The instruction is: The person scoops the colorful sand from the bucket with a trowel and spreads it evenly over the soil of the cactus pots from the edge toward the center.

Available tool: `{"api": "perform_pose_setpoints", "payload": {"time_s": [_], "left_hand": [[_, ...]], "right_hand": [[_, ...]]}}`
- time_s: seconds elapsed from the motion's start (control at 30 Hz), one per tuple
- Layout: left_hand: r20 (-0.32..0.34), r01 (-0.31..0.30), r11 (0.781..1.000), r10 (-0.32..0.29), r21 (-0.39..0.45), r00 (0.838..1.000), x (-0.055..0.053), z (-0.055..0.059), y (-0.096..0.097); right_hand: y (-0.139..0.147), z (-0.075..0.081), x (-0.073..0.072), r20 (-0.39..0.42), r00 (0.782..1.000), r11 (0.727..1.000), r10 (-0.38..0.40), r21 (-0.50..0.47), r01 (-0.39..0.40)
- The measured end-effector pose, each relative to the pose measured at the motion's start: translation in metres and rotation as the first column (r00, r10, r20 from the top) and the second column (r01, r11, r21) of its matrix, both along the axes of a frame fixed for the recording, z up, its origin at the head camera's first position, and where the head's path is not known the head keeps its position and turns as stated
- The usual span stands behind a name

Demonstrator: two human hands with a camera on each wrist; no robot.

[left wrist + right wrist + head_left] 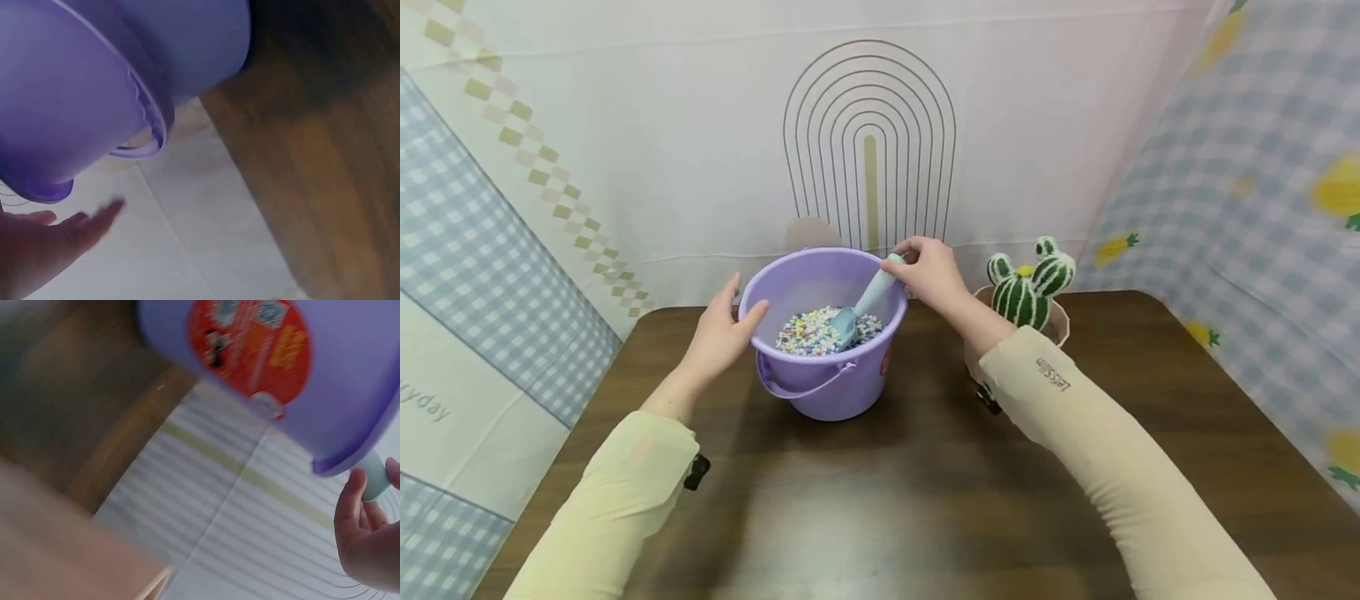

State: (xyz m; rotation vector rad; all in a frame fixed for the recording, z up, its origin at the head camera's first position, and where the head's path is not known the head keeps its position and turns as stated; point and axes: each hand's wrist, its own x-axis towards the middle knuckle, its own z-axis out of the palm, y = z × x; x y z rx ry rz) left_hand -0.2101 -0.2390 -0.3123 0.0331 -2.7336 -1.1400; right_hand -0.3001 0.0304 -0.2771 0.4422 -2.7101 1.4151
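Observation:
A purple bucket (842, 387) stands upright on the table, holding small multicoloured beads (808, 332). Its handle (786, 392) hangs down on the near side. My right hand (934, 271) pinches the end of a light blue scoop (877, 288) between thumb and fingers at the bucket's right rim. The scoop leans into the bucket, its head among the beads. At the left rim is my left hand (721, 333), fingers straight and spread, thumb over the edge. Whether it touches the rim I cannot tell. In the left wrist view, its fingers (94, 228) lie beside the bucket.
A knitted green-and-white cactus (1026, 296) in a pale pot (1060, 325) stands right of the bucket, partly behind my right forearm. The brown wooden table (850, 517) meets a white patterned cloth (700, 167) at its back. A red label (250, 350) is on the bucket's side.

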Motion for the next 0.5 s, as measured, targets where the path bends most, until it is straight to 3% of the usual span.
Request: {"api": "perform_pose_setpoints", "payload": {"time_s": [0.13, 0.2, 0.37, 0.5], "left_hand": [[0.066, -0.033, 0.995, 0.027, 0.098, 0.997, -0.001, -0.004, 0.006], [0.075, -0.031, 0.994, 0.023, 0.104, 0.997, -0.002, -0.003, 0.010], [0.074, -0.004, 0.989, -0.007, 0.147, 0.997, -0.004, -0.002, 0.014], [0.075, -0.007, 0.980, -0.008, 0.199, 0.997, -0.003, -0.002, 0.013]], "right_hand": [[-0.016, 0.003, 0.004, 0.193, 0.980, 0.986, 0.046, -0.166, -0.014], [-0.024, 0.004, 0.007, 0.229, 0.973, 0.989, 0.037, -0.150, -0.002], [-0.033, 0.010, 0.017, 0.133, 0.990, 0.999, -0.041, -0.009, 0.043], [-0.026, 0.017, 0.020, 0.025, 0.999, 0.998, -0.047, 0.042, 0.046]]}}
